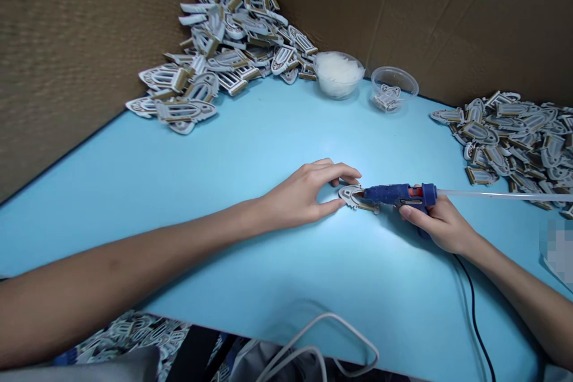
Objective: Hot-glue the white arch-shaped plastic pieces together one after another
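Note:
A small white openwork piece with a gold-brown edge and a pointed, arch-like outline (348, 195) lies flat on the blue tabletop. My left hand (308, 192) steadies it from the left, thumb on the near edge and fingertips at the far edge. In my right hand (441, 224) is a blue hot glue gun (387, 194), fingers wrapped round its handle. Its nozzle points left, at or just over the piece; whether they touch I cannot tell. A long clear glue stick (496, 195) sticks out of the gun's back, and a black cord (474, 310) trails from below.
Similar pieces form a big heap (242, 36) at the back left and another (523, 137) on the right. Two clear tubs stand at the back: one with whitish contents (339, 89), one with a few small pieces (405, 77). Cardboard walls (425, 18) enclose the table (201, 274); a white cable (331, 315) loops over its front edge.

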`<state>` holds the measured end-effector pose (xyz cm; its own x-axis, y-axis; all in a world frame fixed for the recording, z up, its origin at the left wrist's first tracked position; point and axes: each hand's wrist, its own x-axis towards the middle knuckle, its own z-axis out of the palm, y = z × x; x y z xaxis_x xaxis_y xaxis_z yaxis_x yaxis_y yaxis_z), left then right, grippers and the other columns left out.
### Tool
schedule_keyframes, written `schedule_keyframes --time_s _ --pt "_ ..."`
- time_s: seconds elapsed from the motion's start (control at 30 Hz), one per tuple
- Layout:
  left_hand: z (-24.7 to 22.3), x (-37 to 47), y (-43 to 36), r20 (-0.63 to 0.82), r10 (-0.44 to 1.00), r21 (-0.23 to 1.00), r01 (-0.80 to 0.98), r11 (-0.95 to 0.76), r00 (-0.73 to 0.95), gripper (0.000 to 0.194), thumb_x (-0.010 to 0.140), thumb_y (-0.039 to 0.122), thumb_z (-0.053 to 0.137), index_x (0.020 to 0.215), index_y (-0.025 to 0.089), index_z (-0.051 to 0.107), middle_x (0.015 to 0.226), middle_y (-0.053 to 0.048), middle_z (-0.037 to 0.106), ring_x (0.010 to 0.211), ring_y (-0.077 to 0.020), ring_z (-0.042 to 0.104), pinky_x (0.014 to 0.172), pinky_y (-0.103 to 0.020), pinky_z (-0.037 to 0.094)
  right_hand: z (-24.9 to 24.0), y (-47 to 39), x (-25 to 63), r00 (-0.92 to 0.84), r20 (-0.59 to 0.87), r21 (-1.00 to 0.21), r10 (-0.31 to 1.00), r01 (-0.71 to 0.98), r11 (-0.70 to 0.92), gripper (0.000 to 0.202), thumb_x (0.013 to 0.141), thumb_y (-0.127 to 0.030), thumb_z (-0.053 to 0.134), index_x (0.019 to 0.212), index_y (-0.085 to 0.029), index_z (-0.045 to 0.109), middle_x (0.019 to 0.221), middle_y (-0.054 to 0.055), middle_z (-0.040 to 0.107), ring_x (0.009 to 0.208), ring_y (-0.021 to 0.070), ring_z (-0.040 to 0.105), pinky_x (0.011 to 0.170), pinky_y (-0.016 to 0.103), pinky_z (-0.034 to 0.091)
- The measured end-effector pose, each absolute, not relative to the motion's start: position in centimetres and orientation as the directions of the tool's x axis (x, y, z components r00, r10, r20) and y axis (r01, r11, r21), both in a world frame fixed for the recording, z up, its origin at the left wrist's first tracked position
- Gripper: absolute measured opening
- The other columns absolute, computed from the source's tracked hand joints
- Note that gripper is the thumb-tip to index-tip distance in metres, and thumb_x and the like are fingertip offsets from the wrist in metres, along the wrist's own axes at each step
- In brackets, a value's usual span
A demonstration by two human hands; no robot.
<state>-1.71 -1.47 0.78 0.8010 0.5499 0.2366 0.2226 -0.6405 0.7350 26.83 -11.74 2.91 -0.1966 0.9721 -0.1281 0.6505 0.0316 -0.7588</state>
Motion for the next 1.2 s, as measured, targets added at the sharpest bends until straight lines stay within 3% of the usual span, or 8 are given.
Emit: schedule_keyframes --time_s 0.53,0.97,1.1,1.2 --pt "0.8 -1.7 -1.4 0.254 0.542 0.720 0.217 -0.659 0.801 0.039 0.093 0.017 0.068 0.132 0.020 0.065 0.122 -0.007 0.077 0.106 -0.0210 0.070 0.097 -0.035 0.057 2.7 -11.8 27.0 -0.209 -0.113 -0.772 0.971 0.634 0.047 0.040 0.098 -0.052 0.058 0.072 -0.021 0.056 0.061 -0.003 0.044 0.056 0.0136 0.039 0.051 0.027 0.029" --pt "0.7 -1.6 -1.5 0.258 0.552 0.728 0.217 -0.651 0.793 0.041 0.091 0.016 0.068 0.132 0.019 0.065 0.120 -0.007 0.078 0.105 -0.0210 0.070 0.097 -0.036 0.057 2.7 -11.9 26.8 -0.179 -0.122 -0.795 0.976 0.607 0.012 0.051 0.096 -0.064 0.063 0.068 -0.021 0.058 0.056 -0.003 0.044 0.053 0.0128 0.038 0.048 0.026 0.028" --pt "0.7 -1.5 -1.6 0.265 0.550 0.716 0.220 -0.662 0.792 0.038 0.093 0.017 0.067 0.131 0.019 0.065 0.121 -0.008 0.077 0.105 -0.0214 0.070 0.097 -0.037 0.057 2.1 -12.0 26.2 -0.073 -0.016 -0.938 0.997 0.346 0.010 0.053 0.090 -0.072 0.068 0.083 -0.020 0.071 0.073 0.004 0.068 0.060 0.0180 0.057 0.052 0.030 0.046" --pt "0.7 -1.5 -1.7 0.275 0.530 0.693 0.216 -0.687 0.802 0.035 0.095 0.019 0.065 0.130 0.019 0.064 0.124 -0.009 0.075 0.110 -0.0226 0.069 0.100 -0.038 0.056 1.8 -11.9 25.8 0.144 0.117 -0.988 0.983 0.122 0.099 0.055 0.085 -0.075 0.070 0.086 -0.020 0.070 0.082 0.010 0.074 0.066 0.0236 0.067 0.055 0.034 0.054"
